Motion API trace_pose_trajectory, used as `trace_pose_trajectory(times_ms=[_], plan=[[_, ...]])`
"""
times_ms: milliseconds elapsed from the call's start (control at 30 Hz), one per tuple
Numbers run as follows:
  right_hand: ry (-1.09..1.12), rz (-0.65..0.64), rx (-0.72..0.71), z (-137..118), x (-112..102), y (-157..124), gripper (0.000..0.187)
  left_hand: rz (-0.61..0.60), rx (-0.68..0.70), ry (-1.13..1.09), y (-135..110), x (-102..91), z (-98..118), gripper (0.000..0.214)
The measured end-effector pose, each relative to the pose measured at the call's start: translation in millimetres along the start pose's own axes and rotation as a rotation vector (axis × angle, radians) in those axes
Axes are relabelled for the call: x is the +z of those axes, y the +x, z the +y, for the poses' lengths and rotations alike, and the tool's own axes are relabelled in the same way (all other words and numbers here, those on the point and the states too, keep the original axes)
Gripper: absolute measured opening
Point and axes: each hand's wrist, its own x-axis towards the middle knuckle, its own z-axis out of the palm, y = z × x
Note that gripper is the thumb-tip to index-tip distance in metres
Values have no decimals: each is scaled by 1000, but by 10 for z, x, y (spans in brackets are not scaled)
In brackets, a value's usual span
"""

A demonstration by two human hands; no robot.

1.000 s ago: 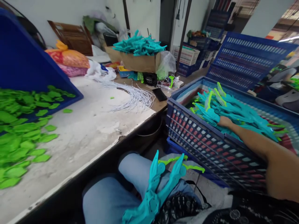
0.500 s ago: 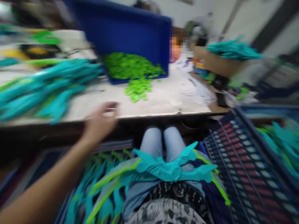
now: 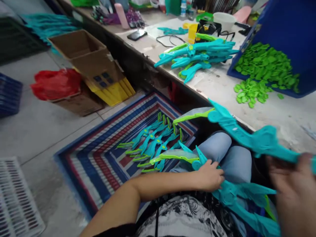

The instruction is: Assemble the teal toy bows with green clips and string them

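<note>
My left hand (image 3: 209,176) is closed around a turquoise bow-shaped plastic piece (image 3: 229,194) lying across my lap; its far tip is translucent grey with a lime-green edge. At the right, my right hand (image 3: 293,191), slightly blurred, grips the end of a second turquoise piece (image 3: 264,140). That one is held up, tilted, between my lap and the table edge, with its green and clear tip pointing left. Several similar pieces (image 3: 153,141) are laid side by side in a striped woven-lined crate (image 3: 98,154) at my left.
On the table (image 3: 214,87) lie a pile of turquoise pieces (image 3: 197,56) and a phone (image 3: 137,35). A blue bin (image 3: 276,29) on its side spills small green parts (image 3: 266,65). Cardboard boxes (image 3: 81,49), a red bag (image 3: 56,84) and a white slatted crate (image 3: 17,197) stand on the floor.
The view has swung left. My left hand has come from the table edge to my lap and taken hold of a piece. My right hand has come into view holding another piece.
</note>
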Motion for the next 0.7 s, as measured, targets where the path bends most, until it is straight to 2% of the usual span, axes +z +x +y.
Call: trace_pose_trajectory(times_ms=[67, 133, 200, 233, 333, 400, 433, 467, 533, 567, 600, 667, 700], plan=[[218, -20, 155, 220, 133, -48, 45, 67, 5, -52, -46, -86, -28, 29], [335, -58, 315, 485, 270, -69, 43, 185, -3, -100, -6, -210, -80, 33], [336, -134, 403, 702, 337, -65, 42, 287, -52, -89, 155, -318, -176, 40], [341, -171, 434, 772, 334, -60, 42, 292, -77, -59, 284, -348, -239, 48], [391, -242, 527, 805, 203, -84, 43, 117, -109, 66, 779, -306, -437, 70], [329, -357, 537, 706, 68, -135, 42, 35, -96, 138, 1077, -203, -537, 60], [231, -453, 486, 627, 5, -147, 40, 29, -92, 168, 1187, -149, -571, 51], [76, -531, 364, 530, -47, -131, 38, 32, -89, 194, 1265, -100, -594, 46], [-285, -544, -6, 288, -83, 38, 35, 30, -74, 227, 1342, -26, -603, 46], [-443, -465, -221, 150, -54, 202, 34, 23, -67, 234, 1351, 0, -593, 48], [-524, -342, -357, 8, 11, 416, 30, 19, -64, 234, 1351, 19, -578, 52], [-563, -204, -441, -262, 238, 937, 32, 23, -59, 211, 1338, 47, -543, 66], [-654, -133, -508, -379, 385, 1207, 32, 25, -61, 191, 1331, 55, -530, 72]])
